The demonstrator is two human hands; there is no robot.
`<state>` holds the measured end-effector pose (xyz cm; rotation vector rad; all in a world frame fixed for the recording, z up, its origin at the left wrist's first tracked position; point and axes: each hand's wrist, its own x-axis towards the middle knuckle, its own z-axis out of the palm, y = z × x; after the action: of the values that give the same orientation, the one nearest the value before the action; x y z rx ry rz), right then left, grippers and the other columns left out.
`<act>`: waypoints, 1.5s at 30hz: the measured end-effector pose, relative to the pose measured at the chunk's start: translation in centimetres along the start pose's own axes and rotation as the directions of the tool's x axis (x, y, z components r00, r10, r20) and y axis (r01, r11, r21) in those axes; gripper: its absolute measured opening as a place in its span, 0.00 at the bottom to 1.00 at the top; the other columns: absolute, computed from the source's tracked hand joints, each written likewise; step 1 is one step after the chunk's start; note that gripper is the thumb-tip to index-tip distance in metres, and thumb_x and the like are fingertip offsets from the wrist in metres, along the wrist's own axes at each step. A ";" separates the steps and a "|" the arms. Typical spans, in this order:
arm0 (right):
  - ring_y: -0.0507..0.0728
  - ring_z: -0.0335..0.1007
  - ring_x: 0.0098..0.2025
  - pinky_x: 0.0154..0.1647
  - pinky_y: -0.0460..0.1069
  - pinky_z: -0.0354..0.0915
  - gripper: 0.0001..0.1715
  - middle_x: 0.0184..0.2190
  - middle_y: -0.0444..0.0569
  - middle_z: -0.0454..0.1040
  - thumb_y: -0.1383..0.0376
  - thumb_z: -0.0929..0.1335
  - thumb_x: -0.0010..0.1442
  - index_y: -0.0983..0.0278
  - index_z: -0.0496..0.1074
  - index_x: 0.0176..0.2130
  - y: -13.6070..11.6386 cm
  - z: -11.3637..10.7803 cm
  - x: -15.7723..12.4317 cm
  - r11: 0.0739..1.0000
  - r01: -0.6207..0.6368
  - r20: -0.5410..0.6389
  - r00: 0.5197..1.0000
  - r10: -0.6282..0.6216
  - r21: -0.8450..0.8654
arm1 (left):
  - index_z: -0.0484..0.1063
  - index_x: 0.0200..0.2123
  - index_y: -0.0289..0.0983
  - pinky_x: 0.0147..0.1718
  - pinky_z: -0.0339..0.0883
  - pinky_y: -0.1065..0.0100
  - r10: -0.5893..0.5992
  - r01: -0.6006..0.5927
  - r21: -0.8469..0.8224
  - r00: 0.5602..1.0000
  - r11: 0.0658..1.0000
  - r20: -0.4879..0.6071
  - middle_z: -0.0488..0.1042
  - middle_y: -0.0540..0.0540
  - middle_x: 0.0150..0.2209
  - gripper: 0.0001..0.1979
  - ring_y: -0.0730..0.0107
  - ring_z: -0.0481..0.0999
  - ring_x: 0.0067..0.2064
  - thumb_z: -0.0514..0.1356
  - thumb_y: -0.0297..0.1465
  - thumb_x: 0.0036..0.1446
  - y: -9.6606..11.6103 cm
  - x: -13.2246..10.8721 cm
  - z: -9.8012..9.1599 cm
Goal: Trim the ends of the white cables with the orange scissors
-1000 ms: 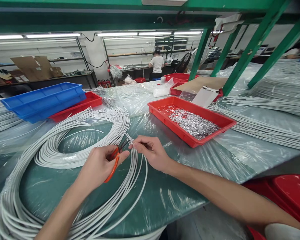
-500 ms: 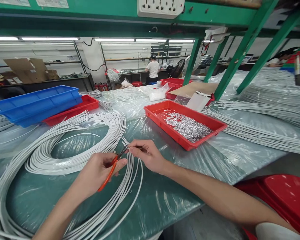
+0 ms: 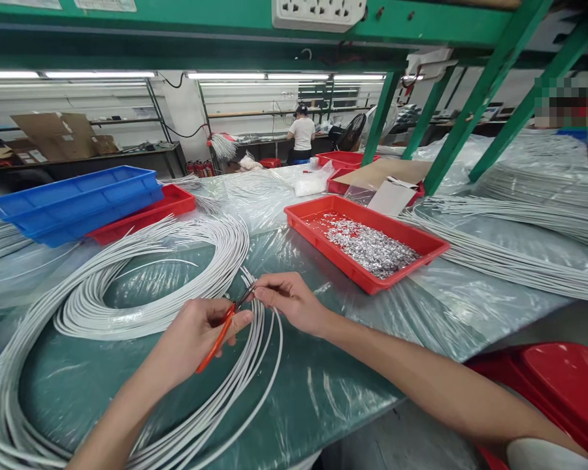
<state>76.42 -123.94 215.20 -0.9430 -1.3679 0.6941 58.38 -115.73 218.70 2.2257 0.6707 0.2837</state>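
My left hand (image 3: pixel 196 336) is closed around orange-handled pliers (image 3: pixel 216 346), whose dark slim jaws point up and to the right. Directly at the jaw tips, my right hand (image 3: pixel 294 303) pinches with thumb and forefinger. What lies between those fingertips is too small and covered to make out. Ends of a bundle of white cables (image 3: pixel 247 365) come up right beside the jaws and fingers, and the bundle curves down toward the table's near edge. A larger coil of white cable (image 3: pixel 176 307) lies to the left, behind my left hand.
A red tray (image 3: pixel 367 287) of small shiny metal pieces stands right of my hands. Blue trays (image 3: pixel 78 209) rest on a red tray (image 3: pixel 181 202) at left. More cables (image 3: pixel 509 258) lie at right. Green posts (image 3: pixel 490 98) rise behind; a person (image 3: pixel 302 134) sits far back.
The whole view has shifted slightly. Both hands stay together at the cable ends, with the pliers' jaws still at my right fingertips.
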 end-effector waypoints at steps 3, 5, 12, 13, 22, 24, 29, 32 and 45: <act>0.48 0.52 0.21 0.22 0.45 0.48 0.15 0.19 0.40 0.60 0.58 0.68 0.60 0.68 0.74 0.31 0.0 0.0 0.1 0.999 -0.030 0.036 0.999 0.029 0.031 | 0.66 0.21 0.35 0.20 0.57 0.74 0.006 -0.006 -0.011 1.000 1.000 0.000 0.66 0.52 0.18 0.27 0.75 0.67 0.21 0.55 0.53 0.56 0.2 0.0 0.0; 0.47 0.50 0.20 0.21 0.45 0.47 0.16 0.17 0.39 0.57 0.56 0.68 0.60 0.67 0.74 0.30 0.0 0.0 0.1 0.998 -0.050 0.053 0.997 0.048 0.036 | 0.66 0.21 0.35 0.20 0.57 0.74 0.007 -0.007 -0.015 1.000 1.000 -0.004 0.65 0.52 0.17 0.27 0.74 0.66 0.20 0.55 0.53 0.56 0.3 0.0 -0.1; 0.47 0.51 0.23 0.24 0.45 0.48 0.16 0.20 0.41 0.61 0.56 0.69 0.60 0.68 0.74 0.30 -0.2 0.1 0.0 1.000 -0.018 0.017 1.000 0.018 0.001 | 0.66 0.20 0.35 0.20 0.56 0.74 -0.013 0.013 -0.003 1.000 1.000 -0.012 0.64 0.52 0.17 0.27 0.75 0.65 0.20 0.56 0.54 0.55 0.2 0.0 -0.1; 0.47 0.51 0.23 0.24 0.45 0.48 0.16 0.20 0.41 0.62 0.57 0.69 0.60 0.68 0.74 0.30 -0.3 0.1 -0.1 1.000 -0.015 0.010 1.000 0.015 -0.003 | 0.65 0.20 0.35 0.21 0.55 0.73 -0.011 0.011 0.006 1.000 1.000 -0.012 0.64 0.53 0.17 0.28 0.75 0.64 0.20 0.55 0.55 0.55 0.1 0.0 -0.1; 0.49 0.58 0.26 0.28 0.46 0.55 0.14 0.25 0.45 0.70 0.59 0.68 0.60 0.68 0.75 0.31 -0.7 0.1 -0.2 0.995 0.000 -0.001 1.000 0.000 -0.104 | 0.64 0.21 0.35 0.23 0.51 0.72 0.047 -0.045 0.087 0.999 0.995 -0.012 0.64 0.52 0.18 0.28 0.75 0.62 0.22 0.54 0.55 0.56 -0.6 0.3 -0.1; 0.49 0.57 0.25 0.26 0.45 0.54 0.14 0.24 0.45 0.69 0.59 0.69 0.59 0.68 0.75 0.30 -1.0 0.1 -0.2 0.990 0.016 -0.020 1.000 -0.019 -0.143 | 0.63 0.21 0.36 0.23 0.51 0.72 0.059 -0.057 0.081 0.998 0.995 -0.020 0.64 0.52 0.19 0.27 0.75 0.62 0.23 0.55 0.53 0.57 -0.7 0.3 -0.1; 0.48 0.53 0.24 0.25 0.46 0.52 0.13 0.22 0.42 0.64 0.60 0.70 0.58 0.68 0.73 0.28 -1.4 0.1 -0.4 0.981 0.053 -0.031 0.998 -0.060 -0.188 | 0.61 0.20 0.36 0.22 0.53 0.73 0.033 -0.033 0.026 0.999 0.999 -0.012 0.63 0.53 0.18 0.25 0.76 0.62 0.21 0.57 0.50 0.57 -0.5 0.2 0.1; 0.48 0.51 0.23 0.24 0.45 0.51 0.12 0.21 0.41 0.61 0.61 0.70 0.58 0.68 0.72 0.28 -1.3 0.2 -0.5 0.981 0.063 -0.050 0.996 -0.074 -0.186 | 0.61 0.20 0.36 0.22 0.54 0.73 0.011 -0.011 -0.027 1.000 1.000 -0.002 0.63 0.54 0.17 0.23 0.76 0.63 0.21 0.59 0.48 0.56 -0.5 0.2 0.2; 0.48 0.53 0.24 0.25 0.45 0.52 0.14 0.22 0.42 0.63 0.59 0.69 0.61 0.67 0.70 0.29 -0.9 0.3 -0.5 0.988 0.070 -0.018 0.997 -0.073 -0.137 | 0.61 0.20 0.36 0.22 0.51 0.73 0.021 -0.021 0.023 1.000 1.000 -0.013 0.62 0.54 0.17 0.22 0.76 0.61 0.20 0.58 0.45 0.57 -0.2 0.0 0.1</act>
<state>75.98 -124.78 215.69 -1.0018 -1.4354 0.5394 58.38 -115.66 218.44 2.2557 0.6607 0.3026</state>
